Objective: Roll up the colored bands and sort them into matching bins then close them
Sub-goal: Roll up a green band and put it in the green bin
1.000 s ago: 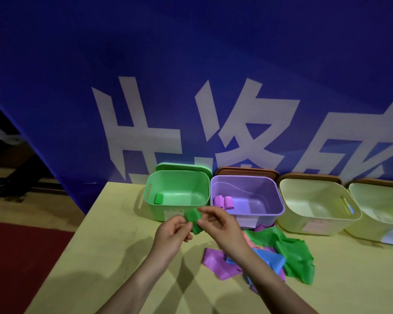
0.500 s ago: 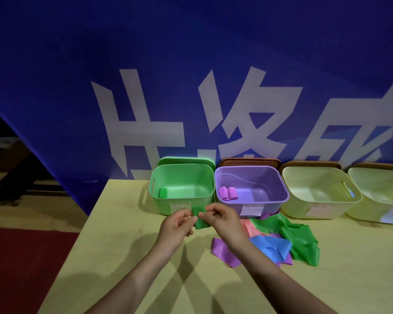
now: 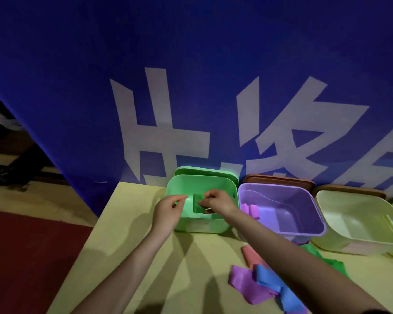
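My right hand (image 3: pixel 216 201) pinches a rolled green band (image 3: pixel 197 203) and holds it over the open green bin (image 3: pixel 204 180). My left hand (image 3: pixel 168 210) hovers just left of the roll above the bin's near left rim, fingers loosely bent, holding nothing. The purple bin (image 3: pixel 304 200) to the right holds rolled purple bands (image 3: pixel 252 210). Loose bands lie on the table in front of it: pink (image 3: pixel 251 256), purple (image 3: pixel 243 281), blue (image 3: pixel 268 279) and green (image 3: pixel 327 259), partly hidden by my right forearm.
Two pale yellow bins (image 3: pixel 349 207) stand right of the purple one. Lids lean behind the bins against a blue banner: a green lid (image 3: pixel 204 171) and brown lids (image 3: pixel 279 180). The yellow table (image 3: pixel 127 223) ends at the left above a red floor.
Both hands moved forward from above the table to over the green bin, carrying the green roll. My left hand let go of the roll and drew a little to the left.
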{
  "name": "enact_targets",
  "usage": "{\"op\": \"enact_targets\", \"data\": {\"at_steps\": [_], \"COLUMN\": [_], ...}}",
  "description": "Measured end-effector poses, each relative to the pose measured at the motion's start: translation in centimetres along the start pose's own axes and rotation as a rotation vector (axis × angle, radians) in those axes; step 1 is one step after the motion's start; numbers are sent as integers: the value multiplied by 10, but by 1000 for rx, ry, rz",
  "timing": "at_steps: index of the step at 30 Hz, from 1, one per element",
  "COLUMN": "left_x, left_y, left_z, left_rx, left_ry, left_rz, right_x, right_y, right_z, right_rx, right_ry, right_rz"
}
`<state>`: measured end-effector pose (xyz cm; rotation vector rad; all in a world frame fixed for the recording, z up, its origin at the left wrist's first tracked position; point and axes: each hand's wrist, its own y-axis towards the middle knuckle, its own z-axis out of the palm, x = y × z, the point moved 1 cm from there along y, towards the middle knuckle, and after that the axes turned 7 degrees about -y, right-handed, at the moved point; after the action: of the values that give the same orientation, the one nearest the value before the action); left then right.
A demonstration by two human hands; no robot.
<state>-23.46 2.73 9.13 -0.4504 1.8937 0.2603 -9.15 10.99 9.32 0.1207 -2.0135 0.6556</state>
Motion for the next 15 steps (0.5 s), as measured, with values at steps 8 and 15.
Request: {"op": "enact_targets", "data": {"at_steps": [8, 15], "left_x": [74, 94], "left_y": [78, 84], "left_z": [2, 19], "left_rx": [-123, -115], "left_ry": [80, 24], "left_rz": [-216, -218], "right_x": [-45, -58], "right_y": [125, 163], "right_z": [42, 71], "right_rx": [108, 141], "right_ry": [-372, -567], "right_rz": [327, 346]}}
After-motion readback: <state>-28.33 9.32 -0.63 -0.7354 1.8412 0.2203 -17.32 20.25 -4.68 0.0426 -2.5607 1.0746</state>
